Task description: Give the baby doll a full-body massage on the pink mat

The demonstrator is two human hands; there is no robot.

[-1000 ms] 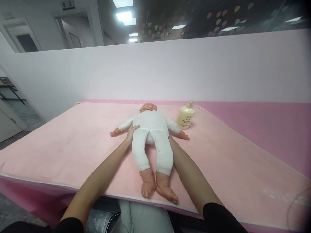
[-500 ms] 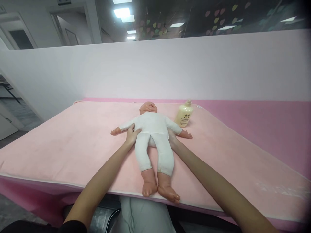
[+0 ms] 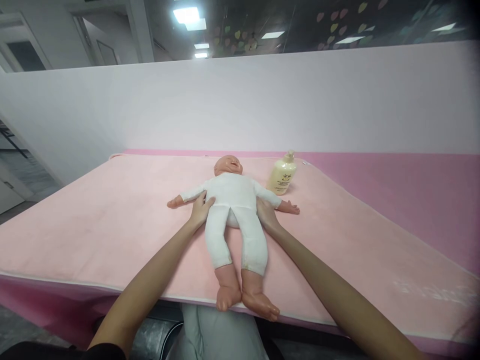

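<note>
A baby doll [image 3: 232, 192] with a white cloth body lies on its back, its head toward the wall and its feet at the table's near edge. My left hand [image 3: 201, 209] grips the doll's waist from the left, thumb on top of the cloth. On the opposite side my right hand [image 3: 267, 214] holds the waist, its fingers mostly hidden beside and under the body. The doll's arms stretch out to both sides. Just beyond its arm on the right stands a pale yellow pump bottle [image 3: 282, 176].
A light pink towel [image 3: 123, 210] covers much of the pink table [image 3: 420, 200]. Behind it rises a low white wall [image 3: 240, 105] with dark glass above. My legs [image 3: 219, 332] are under the near edge, beside a black seat [image 3: 150, 337].
The doll's feet have shifted slightly nearer the table's front edge. Both hands keep their hold on its waist. The camera view has moved a little.
</note>
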